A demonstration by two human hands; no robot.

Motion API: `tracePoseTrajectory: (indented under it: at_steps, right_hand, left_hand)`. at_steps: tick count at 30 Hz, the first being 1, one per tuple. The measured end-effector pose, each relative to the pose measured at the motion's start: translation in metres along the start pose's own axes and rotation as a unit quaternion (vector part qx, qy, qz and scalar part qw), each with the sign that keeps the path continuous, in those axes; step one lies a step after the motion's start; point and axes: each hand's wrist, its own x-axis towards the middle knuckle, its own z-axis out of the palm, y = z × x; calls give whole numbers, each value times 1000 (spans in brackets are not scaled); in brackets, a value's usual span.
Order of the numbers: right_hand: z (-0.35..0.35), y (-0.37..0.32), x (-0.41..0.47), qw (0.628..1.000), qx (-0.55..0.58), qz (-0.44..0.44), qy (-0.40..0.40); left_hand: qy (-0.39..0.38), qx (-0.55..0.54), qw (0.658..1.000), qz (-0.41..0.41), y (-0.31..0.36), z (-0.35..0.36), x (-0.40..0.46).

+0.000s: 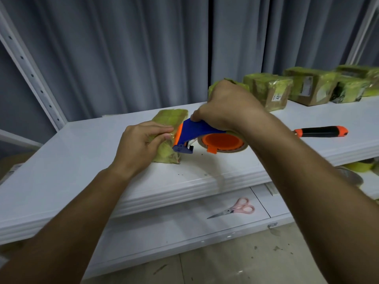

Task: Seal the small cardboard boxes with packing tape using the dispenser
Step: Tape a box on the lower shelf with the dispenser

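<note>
A small box [171, 119] wrapped in yellow-green tape lies on the white shelf [82, 160], near its middle. My left hand [141, 142] grips the box's near end, with the fingers curled over its right side. A blue and orange tape dispenser [196, 134] with a roll of clear tape [222, 143] has its front edge against the right side of the box. My right hand [227, 107] holds the dispenser from above by its blue handle.
Several taped boxes [268, 89] stand in a row at the shelf's back right. An orange and black utility knife [322, 131] lies at the right. Pink scissors [235, 209] lie on the lower shelf. Grey curtains hang behind. A perforated metal post [30, 74] rises at the left.
</note>
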Motion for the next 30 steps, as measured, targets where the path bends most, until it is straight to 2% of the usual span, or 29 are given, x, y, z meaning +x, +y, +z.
tracePoseTrajectory:
  at_steps: [6, 15, 18, 21, 25, 30]
  right_hand:
    - [3, -11, -2, 997, -54, -7, 50]
    - [0, 13, -2, 1000, -12, 2, 5]
    - [11, 5, -1, 998, -36, 0, 44]
    - [38, 3, -9, 986, -138, -32, 92]
    - [34, 8, 0, 979, -125, -29, 158]
    - [20, 15, 7, 983, -105, -14, 149]
  left_hand:
    - [10, -4, 1000, -5, -1, 2, -2]
    - [9, 20, 1000, -2, 3, 1, -1]
    - [18, 36, 999, -5, 4, 4, -1]
    - [28, 37, 999, 27, 15, 8, -3]
    - [13, 19, 999, 37, 18, 9, 1]
    - [-11, 10, 1000, 9, 19, 5, 1]
